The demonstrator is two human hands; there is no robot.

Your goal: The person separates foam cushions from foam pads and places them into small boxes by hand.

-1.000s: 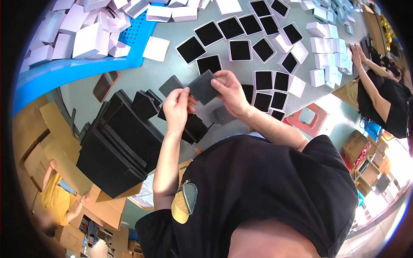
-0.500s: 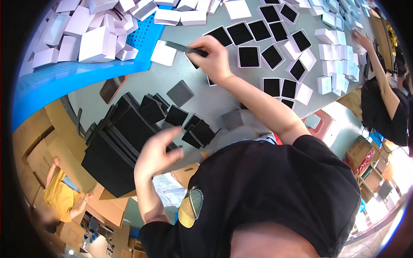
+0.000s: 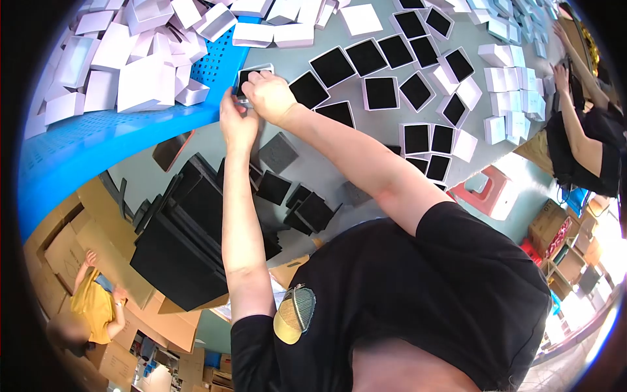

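Both my hands meet at a small white box (image 3: 262, 67) beside the blue crate. My right hand (image 3: 270, 98) has its fingers bent down onto a black foam pad (image 3: 243, 78) inside that box. At the box's near side, my left hand (image 3: 238, 125) grips the edge with thumb and fingers; its fingertips are partly hidden. Close to the right wrist lie white boxes with black pads in them (image 3: 308, 90). Nearer my body, loose black foam pads (image 3: 273, 187) and a stack of large black foam blocks (image 3: 179, 258) sit below the left forearm.
A blue perforated crate (image 3: 163, 124) heaped with white boxes (image 3: 147, 83) fills the upper left. A dark phone-like object (image 3: 172, 151) lies near it. Stacked white boxes (image 3: 504, 81) stand at right, by another person's hands (image 3: 562, 77). A person in yellow (image 3: 91, 310) is lower left.
My right hand has carried a black foam pad left and down into the white box. My left hand has moved up from near the foam blocks to the same box.
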